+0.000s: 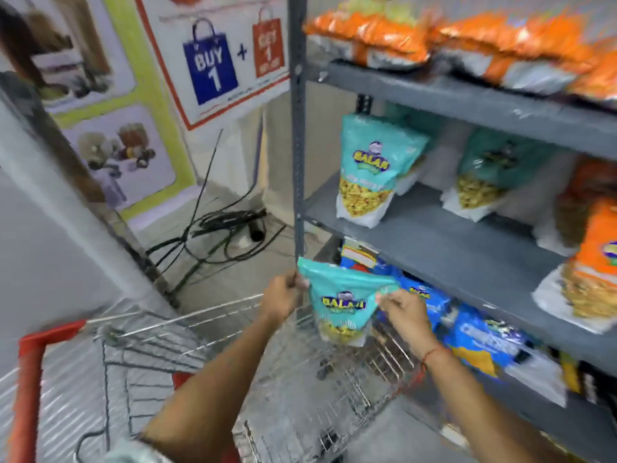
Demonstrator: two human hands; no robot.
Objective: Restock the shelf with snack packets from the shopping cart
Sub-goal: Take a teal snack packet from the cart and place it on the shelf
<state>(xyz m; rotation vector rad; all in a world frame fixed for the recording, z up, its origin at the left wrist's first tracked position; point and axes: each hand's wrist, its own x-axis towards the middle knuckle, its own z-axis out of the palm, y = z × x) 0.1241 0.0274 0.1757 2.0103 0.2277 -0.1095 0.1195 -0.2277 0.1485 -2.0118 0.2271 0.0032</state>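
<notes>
A teal snack packet [340,302] hangs upright over the wire shopping cart [300,389], held by its top edge. My left hand [283,297] pinches the packet's top left corner and my right hand [402,312] pinches its top right corner. The grey metal shelf [444,242] stands just behind and to the right. On its middle level stand two more teal packets [367,172] [484,172] and orange packets [587,272] at the right. The cart basket looks bare below the packet.
Orange packets [377,35] lie on the top level and blue packets [467,332] fill the lower one. The shelf's grey upright post [297,128] rises just above my left hand. Black cables [220,235] lie on the floor by a poster wall. The cart's red handle [30,379] is at lower left.
</notes>
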